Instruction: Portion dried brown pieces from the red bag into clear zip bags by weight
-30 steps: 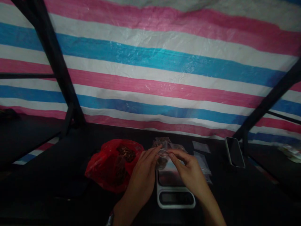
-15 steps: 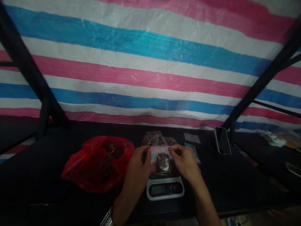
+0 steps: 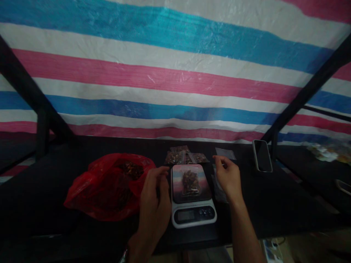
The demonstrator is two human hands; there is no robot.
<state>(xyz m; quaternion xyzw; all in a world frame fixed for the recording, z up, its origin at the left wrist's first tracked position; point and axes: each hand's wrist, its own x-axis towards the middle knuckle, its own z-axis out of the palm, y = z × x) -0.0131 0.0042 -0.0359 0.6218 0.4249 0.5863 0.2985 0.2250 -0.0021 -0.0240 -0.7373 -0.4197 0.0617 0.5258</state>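
A kitchen scale (image 3: 194, 220) with a lit display stands in front of me. On its shiny plate lies a small clear plastic bag (image 3: 191, 182) filled with brown dried pieces. My left hand (image 3: 155, 195) is at the scale's left side, thumb and fingers apart, holding nothing. To the right of the scale, my right hand (image 3: 228, 175) hovers over flat clear bags (image 3: 219, 191), partly hiding them. Its fingers are bent, thumb and forefinger apart, with nothing visible between them. A red plastic bag (image 3: 95, 186) with more brown pieces lies open beside my left hand.
Several filled small bags (image 3: 175, 157) lie behind the scale. Another flat clear bag (image 3: 226, 153) is at the back. A phone (image 3: 262, 156) leans near the right frame post (image 3: 287, 117). Striped sheeting (image 3: 164, 87) closes off the back of the black table (image 3: 274, 204).
Both hands have let go of the small filled bag, which now lies on the scale plate. My left hand drew away leftward; my right hand moved right, over the flat bags. The view tilted down slightly.
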